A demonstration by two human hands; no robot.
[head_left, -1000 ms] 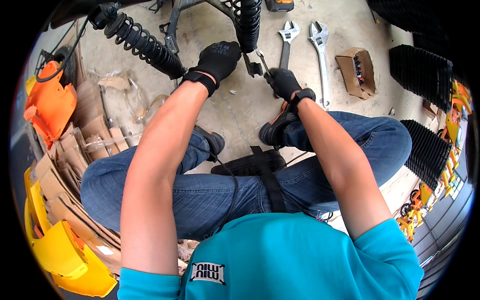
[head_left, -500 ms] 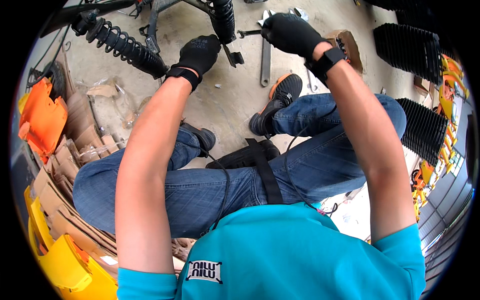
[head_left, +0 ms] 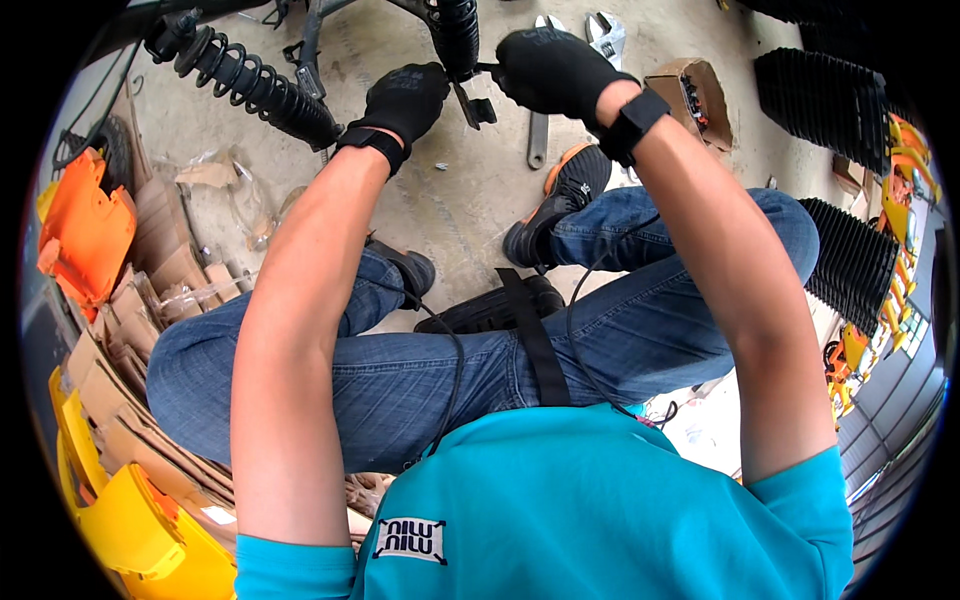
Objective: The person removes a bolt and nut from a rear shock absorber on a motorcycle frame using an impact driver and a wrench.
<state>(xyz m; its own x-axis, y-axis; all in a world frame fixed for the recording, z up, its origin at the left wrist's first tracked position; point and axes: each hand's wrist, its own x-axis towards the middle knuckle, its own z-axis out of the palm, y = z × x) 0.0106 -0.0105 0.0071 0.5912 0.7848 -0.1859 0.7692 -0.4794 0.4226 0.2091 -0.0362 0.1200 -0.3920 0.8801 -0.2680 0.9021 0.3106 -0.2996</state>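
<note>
My gloved left hand [head_left: 405, 100] is closed just left of the bracket [head_left: 478, 112] under the upright black coil shock [head_left: 455, 35]; what it grips is hidden. My gloved right hand [head_left: 550, 72] is wrapped round a small wrench [head_left: 488, 67], whose end reaches the lower part of that shock. A slanted coil shock [head_left: 265, 100] hangs from the dark frame [head_left: 320, 25], left of my left hand. Behind my right hand lie a large wrench handle [head_left: 537, 140], mostly covered, and an adjustable wrench [head_left: 606, 40]. An open cardboard box [head_left: 715, 110] of small parts lies to the right.
Orange panels [head_left: 85, 220], flattened cardboard [head_left: 175, 230] and yellow panels [head_left: 150, 520] crowd the left side. Stacked black ribbed parts [head_left: 820, 105] line the right, with yellow and orange machine parts behind. My bent legs [head_left: 420, 380] and a dark strapped pad [head_left: 470, 315] are below my hands.
My right hand rose and turned level with the wrench, then moved left to the shock's lower end. My left hand moved slightly up, staying closed. The view has shifted a little.
</note>
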